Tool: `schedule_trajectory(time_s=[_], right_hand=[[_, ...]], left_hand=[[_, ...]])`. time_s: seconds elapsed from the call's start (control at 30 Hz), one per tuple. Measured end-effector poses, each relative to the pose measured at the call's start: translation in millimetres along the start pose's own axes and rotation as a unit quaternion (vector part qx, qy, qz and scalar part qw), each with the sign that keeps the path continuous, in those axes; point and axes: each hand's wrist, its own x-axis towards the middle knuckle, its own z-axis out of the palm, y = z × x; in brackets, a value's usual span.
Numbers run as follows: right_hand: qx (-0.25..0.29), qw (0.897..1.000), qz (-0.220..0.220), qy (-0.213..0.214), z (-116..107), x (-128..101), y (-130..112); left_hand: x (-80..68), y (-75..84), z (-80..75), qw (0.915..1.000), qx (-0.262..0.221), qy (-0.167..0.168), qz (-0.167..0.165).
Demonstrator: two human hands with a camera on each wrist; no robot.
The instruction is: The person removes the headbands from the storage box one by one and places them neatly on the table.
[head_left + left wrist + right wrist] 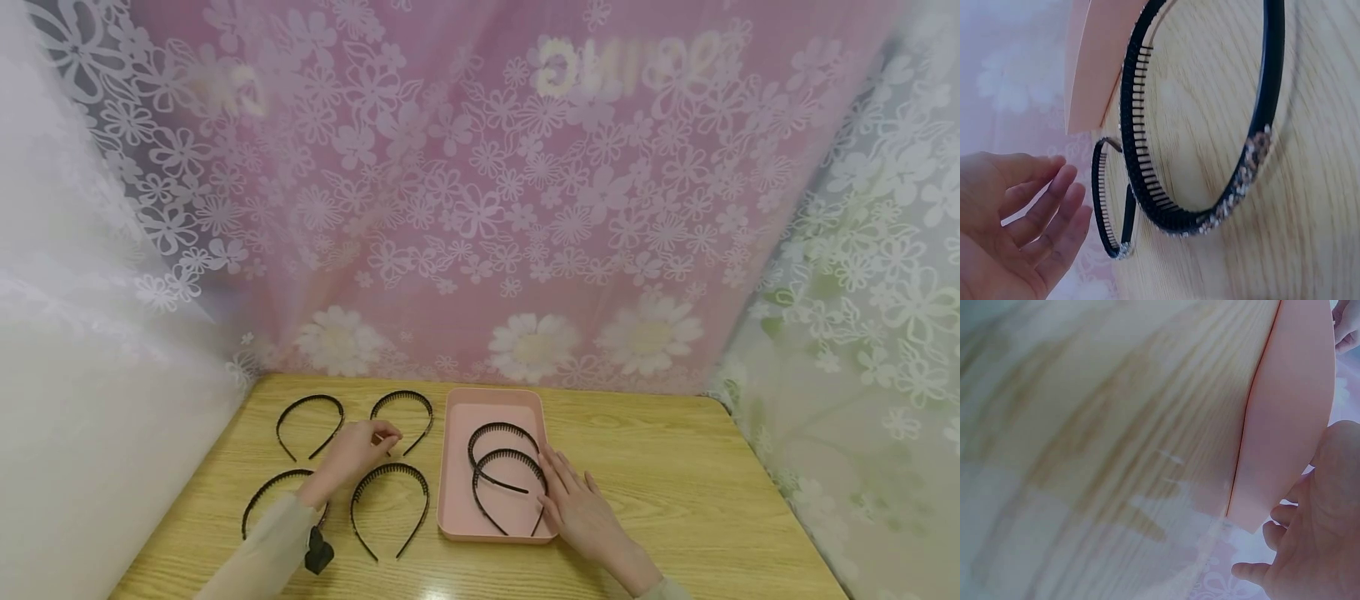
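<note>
In the lower left of the frame, a person's left hand (348,457) hovers with fingers loosely bent and holding nothing; thumb and forefinger are near each other. It partly covers a black toothed headband (402,393), the upper of two left of centre; whether they touch cannot be told. The left wrist view shows glittering stones along a headband's outer edge.

The right hand (581,510), right of bottom centre, is also free of any object, its fingers extended along the right rim of a pink rectangular tray (452,467). Inside the tray lie two overlapping black headbands (510,453), towards its right side.

Three more headbands lie at lower left: one (390,467) below the left hand, one (310,397) beyond it, and one (288,472) partly hidden by the left forearm. All rest on a wood-grain table (660,458). A pink curtain (480,208) with white flowers fills the upper frame.
</note>
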Motion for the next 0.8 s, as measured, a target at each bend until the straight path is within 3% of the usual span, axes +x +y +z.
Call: schedule_trajectory(time_s=[0.17,0.37,0.6,0.8], right_hand=[[0.000,1.000,-0.007,0.013,1,0,1],[0.004,1.000,-0.009,0.014,-3,-1,-2],[0.007,1.000,-0.007,0.002,-8,0,-6],[0.007,1.000,-0.007,0.007,-4,0,-4]], left_hand=[[1.6,7.5,7.2,0.9994,0.014,0.022,0.024],[4.7,14.6,21.5,0.9981,0.034,0.021,0.047],[2.9,28.6,35.8,0.9966,0.009,0.005,0.081],[-2.5,40.1,49.3,0.9911,0.010,0.017,0.131]])
